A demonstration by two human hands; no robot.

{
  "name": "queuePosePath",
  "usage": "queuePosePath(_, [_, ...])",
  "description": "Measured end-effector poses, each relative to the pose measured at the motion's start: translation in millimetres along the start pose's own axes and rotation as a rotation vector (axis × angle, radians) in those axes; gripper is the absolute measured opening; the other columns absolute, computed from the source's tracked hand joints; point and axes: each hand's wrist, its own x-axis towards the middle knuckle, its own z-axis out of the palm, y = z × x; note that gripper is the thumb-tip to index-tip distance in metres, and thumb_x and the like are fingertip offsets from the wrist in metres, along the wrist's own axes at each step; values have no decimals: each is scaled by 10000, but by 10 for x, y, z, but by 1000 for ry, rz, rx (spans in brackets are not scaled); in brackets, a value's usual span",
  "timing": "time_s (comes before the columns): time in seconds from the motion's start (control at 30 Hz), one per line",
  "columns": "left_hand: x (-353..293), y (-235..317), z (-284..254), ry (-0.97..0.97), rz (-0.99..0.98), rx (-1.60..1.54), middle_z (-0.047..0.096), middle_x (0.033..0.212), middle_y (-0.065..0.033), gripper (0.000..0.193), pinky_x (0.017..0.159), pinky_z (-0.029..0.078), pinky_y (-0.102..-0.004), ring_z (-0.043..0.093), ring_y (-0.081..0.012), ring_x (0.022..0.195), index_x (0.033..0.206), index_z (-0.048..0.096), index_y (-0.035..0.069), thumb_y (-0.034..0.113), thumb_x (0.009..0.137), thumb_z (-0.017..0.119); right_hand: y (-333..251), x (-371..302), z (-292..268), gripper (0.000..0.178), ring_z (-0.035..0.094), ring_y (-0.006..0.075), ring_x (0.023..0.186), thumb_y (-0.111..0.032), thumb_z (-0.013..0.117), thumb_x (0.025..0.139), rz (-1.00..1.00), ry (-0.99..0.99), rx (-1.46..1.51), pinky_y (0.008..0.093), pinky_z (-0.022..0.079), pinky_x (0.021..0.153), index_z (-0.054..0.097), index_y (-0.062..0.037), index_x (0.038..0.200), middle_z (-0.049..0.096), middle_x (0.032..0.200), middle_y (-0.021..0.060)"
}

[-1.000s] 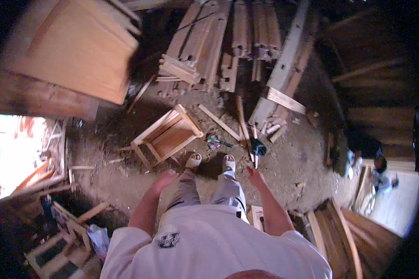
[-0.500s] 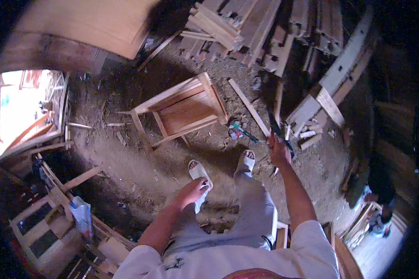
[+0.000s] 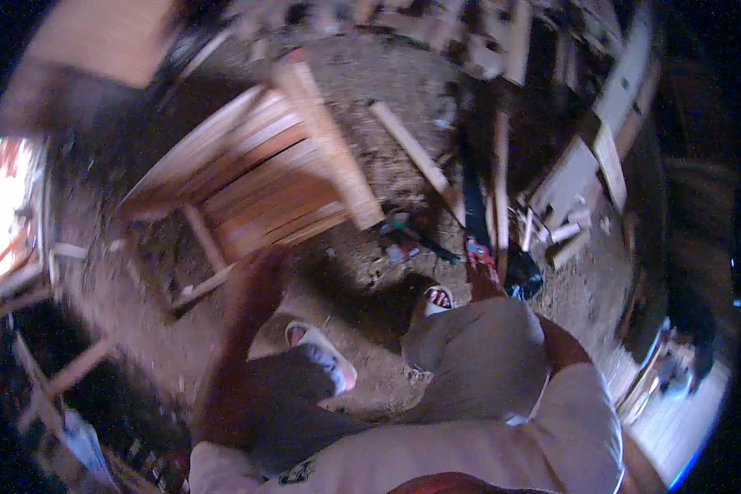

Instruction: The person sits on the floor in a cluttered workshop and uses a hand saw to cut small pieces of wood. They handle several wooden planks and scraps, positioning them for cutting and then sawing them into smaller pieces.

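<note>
A wooden piece of furniture (image 3: 263, 193), box-like with a panelled inside and leg-like rails, lies tipped on the dirt floor ahead of me. My left hand (image 3: 262, 276) is at its near rail, smeared by motion; I cannot make out the fingers or whether they touch the wood. Low beside my right foot, my right hand (image 3: 483, 276) is closed round a long dark tool (image 3: 474, 198) with red at the grip end. Its exact kind does not show. Part of this hand is hidden by my knee. Left of it lies a small green-and-dark tool (image 3: 420, 237) on the ground.
A loose wooden strip (image 3: 407, 148) lies beyond the green-and-dark tool. Planks (image 3: 564, 185) and wood offcuts (image 3: 570, 233) spread to the right. More boards are stacked at the far side. A bright opening (image 3: 8, 210) is at the left, with a plastic bag (image 3: 86, 445) below it.
My view has moved closer to the furniture. My left hand has gone from above my left foot forward to the near rail. The right hand stays low with the dark tool, my knee now raised before it.
</note>
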Motion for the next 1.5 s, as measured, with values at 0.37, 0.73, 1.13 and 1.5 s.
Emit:
queuePosePath(0.37, [489,-192,-264,415,2,-118,663,1139,-155,298,917,494,-370,606,-238,1034,1236,635,-30,189,1062,531,175,282,580,240,643,402,996,-196,638,899,352,101,373,501,544,818,621,-26,1069,626,1096,204])
queuePosePath(0.73, [627,-642,42,371,-74,-74,665,1062,-199,376,835,516,-392,628,-267,904,1262,598,-74,244,1076,523,2609,-107,2,429,711,430,973,-401,625,913,1473,343,462,522,542,869,741,8,972,730,1012,266])
queuePosePath(1.13, [468,-220,-132,327,-223,-49,651,1132,-215,400,959,491,-418,639,-288,1026,1323,543,-56,265,1087,497,2572,-130,265,332,747,301,924,-283,705,840,1500,308,667,407,593,769,739,37,916,750,911,169])
queuePosePath(1.5, [467,466,-197,572,125,-94,562,1364,-209,351,1119,413,-420,568,-294,1241,1373,497,-65,136,1087,461,480,-252,-1636,202,696,234,976,-174,620,998,892,883,2011,369,545,847,622,-37,1147,698,1044,105])
